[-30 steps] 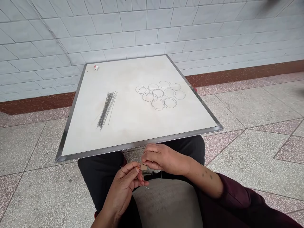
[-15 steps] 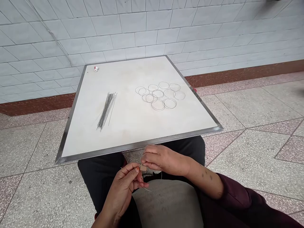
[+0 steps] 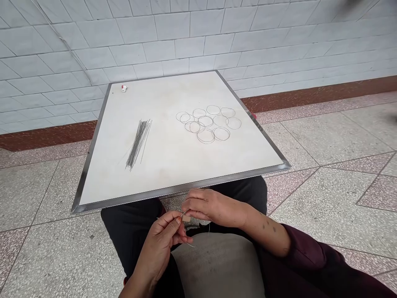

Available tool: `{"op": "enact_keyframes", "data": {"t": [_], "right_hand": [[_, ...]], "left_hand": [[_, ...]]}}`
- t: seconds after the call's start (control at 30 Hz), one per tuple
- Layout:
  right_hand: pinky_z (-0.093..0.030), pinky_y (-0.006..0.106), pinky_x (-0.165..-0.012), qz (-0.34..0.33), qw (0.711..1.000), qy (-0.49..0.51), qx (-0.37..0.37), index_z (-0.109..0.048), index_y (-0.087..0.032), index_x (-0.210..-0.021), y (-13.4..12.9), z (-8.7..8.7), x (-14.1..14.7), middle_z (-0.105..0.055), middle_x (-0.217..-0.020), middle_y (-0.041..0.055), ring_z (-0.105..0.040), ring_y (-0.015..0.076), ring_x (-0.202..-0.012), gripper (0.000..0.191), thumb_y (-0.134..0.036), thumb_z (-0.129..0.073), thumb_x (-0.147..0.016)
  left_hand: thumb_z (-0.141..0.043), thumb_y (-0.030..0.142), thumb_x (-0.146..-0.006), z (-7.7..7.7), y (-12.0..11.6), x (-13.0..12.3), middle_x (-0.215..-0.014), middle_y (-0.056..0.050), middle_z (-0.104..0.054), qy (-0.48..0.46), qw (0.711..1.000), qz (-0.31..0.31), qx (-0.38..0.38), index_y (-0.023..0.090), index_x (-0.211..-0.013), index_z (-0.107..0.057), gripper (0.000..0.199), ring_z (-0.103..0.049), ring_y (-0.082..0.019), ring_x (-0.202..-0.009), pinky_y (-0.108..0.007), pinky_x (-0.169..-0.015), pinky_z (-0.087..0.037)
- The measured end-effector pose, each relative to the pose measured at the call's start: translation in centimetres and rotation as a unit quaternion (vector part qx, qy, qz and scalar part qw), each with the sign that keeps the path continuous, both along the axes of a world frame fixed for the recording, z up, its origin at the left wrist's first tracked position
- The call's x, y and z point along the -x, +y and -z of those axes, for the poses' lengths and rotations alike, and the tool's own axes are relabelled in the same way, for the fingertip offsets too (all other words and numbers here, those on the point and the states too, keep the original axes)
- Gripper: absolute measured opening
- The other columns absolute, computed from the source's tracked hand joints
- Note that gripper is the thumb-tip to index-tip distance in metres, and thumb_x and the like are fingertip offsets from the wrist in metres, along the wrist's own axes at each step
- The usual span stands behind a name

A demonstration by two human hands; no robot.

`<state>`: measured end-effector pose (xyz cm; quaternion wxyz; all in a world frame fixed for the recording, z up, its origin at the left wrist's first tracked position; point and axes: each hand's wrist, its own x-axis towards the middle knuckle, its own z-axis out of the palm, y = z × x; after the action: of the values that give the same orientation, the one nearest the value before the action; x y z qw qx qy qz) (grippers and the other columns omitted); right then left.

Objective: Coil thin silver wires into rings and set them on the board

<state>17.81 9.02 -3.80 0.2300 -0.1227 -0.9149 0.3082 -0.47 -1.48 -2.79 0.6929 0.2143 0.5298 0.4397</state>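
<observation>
Over my lap, just in front of the table's near edge, both hands meet on a thin wire [image 3: 183, 214]. My left hand [image 3: 163, 238] pinches it between thumb and forefinger, the other fingers curled below. From the other side my right hand [image 3: 206, 207] pinches the wire close by, its fingertips partly hidden. Loose thin ends hang below the hands, one under the right hand and one by the left fingers. A small tan block [image 3: 186, 218] shows between the hands; which hand bears it I cannot tell.
Before me stands a white table [image 3: 167, 165] with a metal rim. A bundle of straight dark wires [image 3: 138, 145] lies on its left, several overlapping wire rings [image 3: 205, 121] on its right. A small white-and-red object [image 3: 124, 88] sits in the far left corner. Behind is a tiled wall [image 3: 170, 27].
My right hand has shifted very slightly left, nearer the left fingertips. Both hands keep their pinch on the wire. The whole view has moved a little.
</observation>
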Motion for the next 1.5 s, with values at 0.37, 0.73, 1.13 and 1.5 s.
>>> {"op": "enact_keyframes", "data": {"t": [0.37, 0.73, 1.13, 1.5], "right_hand": [[-0.051, 0.024, -0.069, 0.028, 0.997, 0.028, -0.07, -0.061, -0.014, -0.097, -0.27, 0.05, 0.64, -0.061, -0.086, 0.0049, -0.057, 0.0131, -0.078, 0.016, -0.02, -0.047, -0.101], [-0.049, 0.024, -0.071, 0.043, 0.996, 0.047, -0.057, -0.061, -0.014, -0.098, -0.58, 0.15, 0.71, -0.062, -0.088, 0.0051, -0.056, 0.0134, -0.079, 0.015, -0.022, -0.049, -0.101], [-0.047, 0.028, -0.072, 0.007, 0.994, 0.038, -0.102, -0.062, -0.015, -0.098, -0.24, -0.31, 0.59, -0.065, -0.09, 0.0055, -0.053, 0.0147, -0.079, 0.019, -0.02, -0.044, -0.103], [-0.047, 0.027, -0.075, 0.028, 0.992, 0.067, -0.102, -0.062, -0.014, -0.097, -0.39, 0.3, 0.79, -0.065, -0.09, 0.0048, -0.055, 0.0137, -0.081, 0.016, -0.02, -0.048, -0.102]], "left_hand": [[-0.076, 0.046, -0.076, -0.15, 0.22, -0.13, -0.062, 0.002, -0.057, -0.001, 1.0, 0.001, 0.002, 0.018, -0.082, -0.075, 0.028, -0.056, -0.013, -0.057, -0.037, -0.069, -0.057], [-0.078, 0.044, -0.075, 0.01, -0.02, -0.04, -0.053, 0.003, -0.056, -0.013, 1.0, 0.003, 0.008, 0.019, -0.086, -0.074, 0.027, -0.05, -0.012, -0.051, -0.035, -0.065, -0.055], [-0.074, 0.035, -0.081, -0.26, -0.18, -0.33, -0.052, 0.003, -0.055, -0.096, 0.995, 0.003, 0.0, 0.017, -0.073, -0.068, 0.02, -0.049, -0.011, -0.05, -0.033, -0.065, -0.053], [-0.073, 0.035, -0.082, 0.06, -0.09, -0.29, -0.056, 0.002, -0.058, -0.098, 0.995, 0.003, -0.007, 0.017, -0.077, -0.07, 0.019, -0.052, -0.012, -0.052, -0.036, -0.07, -0.055]]}}
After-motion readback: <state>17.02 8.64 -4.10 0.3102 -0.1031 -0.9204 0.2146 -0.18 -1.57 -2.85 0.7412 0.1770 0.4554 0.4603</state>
